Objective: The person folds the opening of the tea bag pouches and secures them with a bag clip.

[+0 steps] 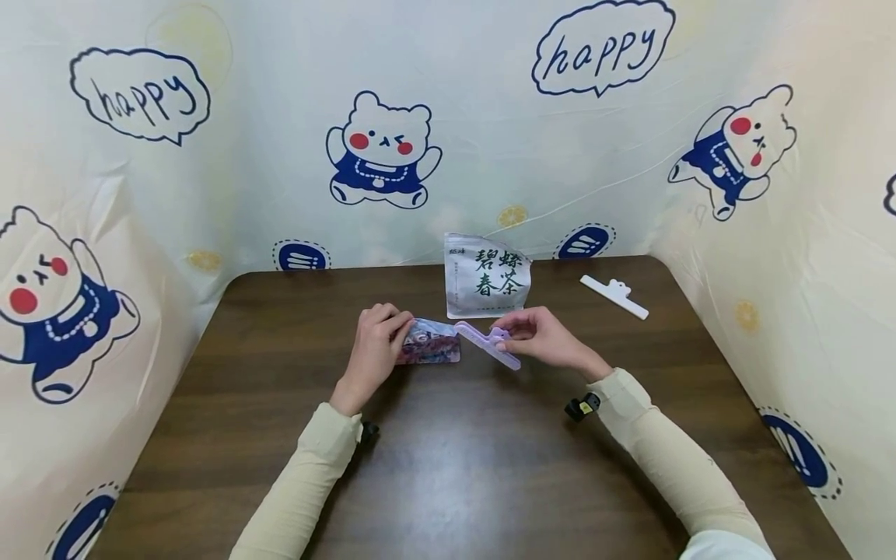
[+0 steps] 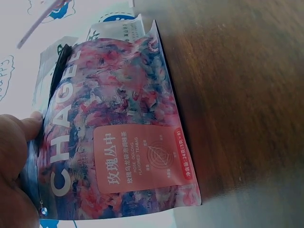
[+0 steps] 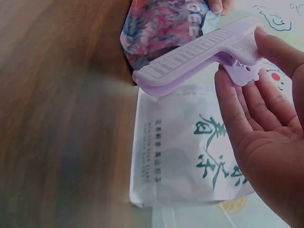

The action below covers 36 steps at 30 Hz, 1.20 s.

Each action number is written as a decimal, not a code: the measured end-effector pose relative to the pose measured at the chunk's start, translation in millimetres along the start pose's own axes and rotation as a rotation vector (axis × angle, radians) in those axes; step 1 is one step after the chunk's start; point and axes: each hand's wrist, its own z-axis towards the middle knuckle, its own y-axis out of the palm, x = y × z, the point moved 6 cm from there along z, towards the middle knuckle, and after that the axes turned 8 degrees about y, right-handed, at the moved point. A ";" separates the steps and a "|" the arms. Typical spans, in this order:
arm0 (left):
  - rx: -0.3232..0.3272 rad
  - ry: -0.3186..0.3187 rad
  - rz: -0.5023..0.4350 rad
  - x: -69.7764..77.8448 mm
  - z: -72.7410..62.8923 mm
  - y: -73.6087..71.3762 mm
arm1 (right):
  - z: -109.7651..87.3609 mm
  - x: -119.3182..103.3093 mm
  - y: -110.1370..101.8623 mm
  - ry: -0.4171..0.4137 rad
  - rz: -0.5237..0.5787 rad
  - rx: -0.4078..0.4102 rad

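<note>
Fingers (image 3: 232,102) pinching both sides: right hand (image 1: 542,338) purple clip (image 3: 195,51), left hand (image 1: 378,342) top of flowery bag (image 2: 109,114) (lining-up stage, I reckon). Next probably needs clip squeezed wide.

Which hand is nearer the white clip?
Right. The right hand, pinching a purple clip, is left of the white clip; the left hand, gripping the colourful pouch, is farther left.
</note>
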 end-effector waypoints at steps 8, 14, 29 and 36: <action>0.020 0.023 -0.010 0.8 0.6 -0.5 | 8.6 -14.6 1.4 -0.060 0.002 0.055; 0.022 0.025 -0.008 2.2 -0.5 -1.6 | 13.2 -18.3 3.4 -0.116 -0.027 0.124; -0.001 0.008 -0.010 2.0 -2.5 0.6 | 2.7 -55.5 15.9 -0.338 -0.104 0.268; 0.004 0.023 0.006 3.3 -3.3 0.7 | 5.8 -49.5 18.9 -0.379 -0.145 0.352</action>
